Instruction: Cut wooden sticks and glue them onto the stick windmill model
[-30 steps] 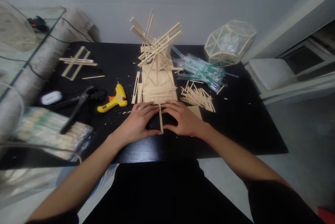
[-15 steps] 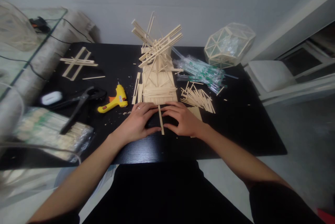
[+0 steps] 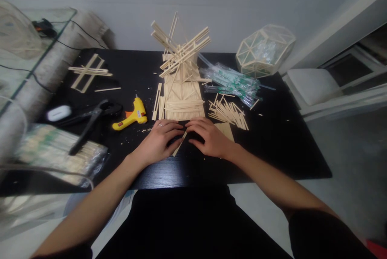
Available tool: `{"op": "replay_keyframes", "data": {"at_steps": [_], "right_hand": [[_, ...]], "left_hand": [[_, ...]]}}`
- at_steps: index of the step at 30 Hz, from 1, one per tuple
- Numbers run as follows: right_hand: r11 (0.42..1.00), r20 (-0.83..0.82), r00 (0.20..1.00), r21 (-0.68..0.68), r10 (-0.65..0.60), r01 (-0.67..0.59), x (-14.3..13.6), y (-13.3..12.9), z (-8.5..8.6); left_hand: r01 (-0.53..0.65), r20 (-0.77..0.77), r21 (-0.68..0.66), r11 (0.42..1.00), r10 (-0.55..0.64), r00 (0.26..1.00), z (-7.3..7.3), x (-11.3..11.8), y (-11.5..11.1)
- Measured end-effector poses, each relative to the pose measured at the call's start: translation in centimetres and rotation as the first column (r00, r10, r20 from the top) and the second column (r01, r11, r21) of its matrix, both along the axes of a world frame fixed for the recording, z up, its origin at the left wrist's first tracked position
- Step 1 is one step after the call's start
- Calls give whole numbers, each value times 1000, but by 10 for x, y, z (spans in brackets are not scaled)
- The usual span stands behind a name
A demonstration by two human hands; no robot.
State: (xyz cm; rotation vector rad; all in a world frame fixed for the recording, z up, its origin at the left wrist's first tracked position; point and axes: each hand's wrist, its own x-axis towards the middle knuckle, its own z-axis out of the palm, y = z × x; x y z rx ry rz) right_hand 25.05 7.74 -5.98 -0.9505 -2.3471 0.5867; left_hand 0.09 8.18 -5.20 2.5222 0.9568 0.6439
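Note:
A short pale wooden strip (image 3: 179, 147) slants between my hands near the table's front. My left hand (image 3: 160, 141), a ring on one finger, is curled round it with fingers and thumb on the strip. My right hand (image 3: 208, 137) is curled too, its fingertips at the strip's upper end. Just beyond my fingers lies a slatted wooden base (image 3: 198, 89) with loose sticks (image 3: 184, 106) across its front. A windmill-like stick model with crossed blades (image 3: 181, 55) stands on the base.
A yellow glue gun (image 3: 131, 115), black cutters (image 3: 90, 124) and packed sticks (image 3: 57, 154) lie left. Crossed frames (image 3: 90, 72) are farther back. Loose sticks (image 3: 231, 113), plastic packets (image 3: 231, 81) and a faceted frame (image 3: 264, 51) are right.
The strip has turned from nearly upright in the picture to a slant, its near end swinging left. My hands have stayed in nearly the same place.

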Motion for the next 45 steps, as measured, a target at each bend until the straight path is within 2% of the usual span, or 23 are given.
{"op": "replay_keyframes", "data": {"at_steps": [3, 9, 18, 24, 30, 41, 45], "right_hand": [[1000, 1, 1000, -27, -12, 12, 0, 1, -3], [1000, 45, 999, -15, -25, 26, 2, 4, -4], [999, 163, 986, -21, -24, 27, 5, 6, -1], [997, 120, 990, -21, -70, 73, 4, 5, -1], [991, 121, 989, -92, -81, 93, 2, 3, 2], [988, 64, 996, -137, -65, 74, 2, 4, 1], [985, -6, 998, -158, -67, 66, 2, 4, 2]], "left_hand": [[-58, 49, -6, 998, 58, 997, 2, 0, 1], [-176, 32, -35, 984, 177, 984, 6, 1, 1], [-104, 41, 9, 995, 103, 994, 5, 2, 0], [-55, -7, 21, 998, 55, 998, -3, 0, 1], [-45, -10, 39, 998, 45, 999, -8, -1, 3], [-62, -6, 4, 998, 62, 998, -7, 0, 2], [-76, 15, -9, 997, 76, 997, -5, 0, 2]]}}
